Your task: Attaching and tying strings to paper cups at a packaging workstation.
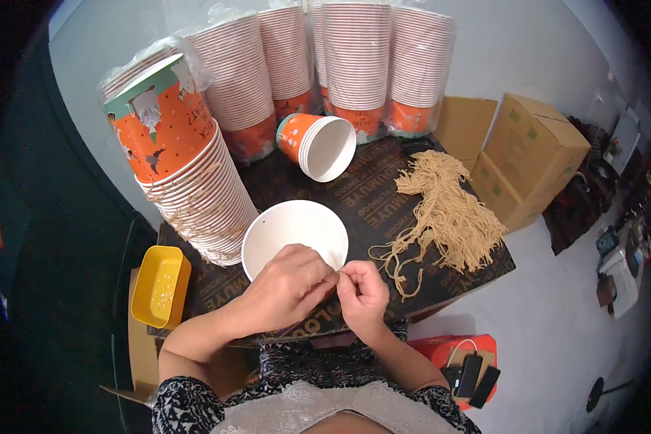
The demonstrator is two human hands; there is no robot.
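Note:
A white-lined paper bucket (289,228) stands with its mouth up at the table's near edge. My left hand (286,289) lies over its near rim, fingers bent and closed together. Right beside it, my right hand (364,293) pinches thumb and forefinger at the rim's near right side. The fingertips of both hands meet there; what they hold is too small and hidden to name. A tan bundle of cords (452,213) lies to the right, with several loose strands trailing toward my right hand. Left of the bucket leans a tall stack of orange Halloween paper buckets (195,195) with cords hanging on it.
A yellow plastic tub (160,287) with small white bits sits at the left edge of the black-covered table (369,195). Several nested buckets (317,147) lie sideways behind. Plastic-wrapped bucket stacks (358,65) line the wall. Cardboard boxes (532,155) and a red stool (441,351) stand right.

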